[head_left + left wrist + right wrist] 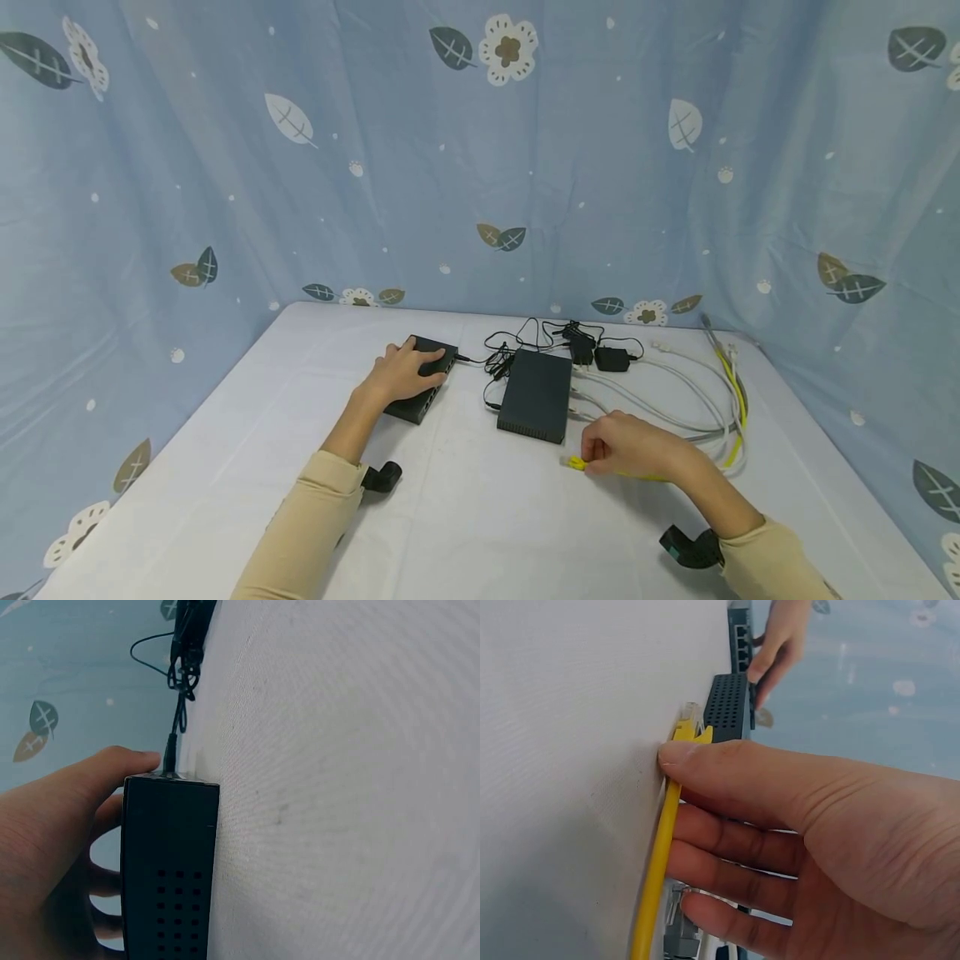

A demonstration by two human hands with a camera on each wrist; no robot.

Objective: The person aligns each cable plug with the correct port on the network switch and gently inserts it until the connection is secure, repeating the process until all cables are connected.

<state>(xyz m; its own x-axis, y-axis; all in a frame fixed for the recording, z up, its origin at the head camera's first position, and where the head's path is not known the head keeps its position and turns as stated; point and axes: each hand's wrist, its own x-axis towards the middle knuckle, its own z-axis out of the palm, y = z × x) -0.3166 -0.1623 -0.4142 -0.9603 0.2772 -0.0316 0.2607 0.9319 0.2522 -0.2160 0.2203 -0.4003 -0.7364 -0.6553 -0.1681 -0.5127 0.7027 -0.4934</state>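
Note:
On the left of the table, my left hand [400,372] grips a black network switch [410,408] from above, thumb at its port side. The left wrist view shows this switch [171,832] end-on, with a thin power plug [171,754] in it close to the thumb. My right hand [633,446] pinches a yellow Ethernet cable [656,870] between thumb and fingers, just behind its clear plug [690,712]. That plug points left, in front of a second black network switch [536,396] lying mid-table.
Grey and white network cables [690,383] run from the second switch's right side and loop on the right. Two black power adapters [612,359] with tangled black cords [501,360] lie behind it. A patterned blue curtain [480,167] hangs behind the white table [465,517].

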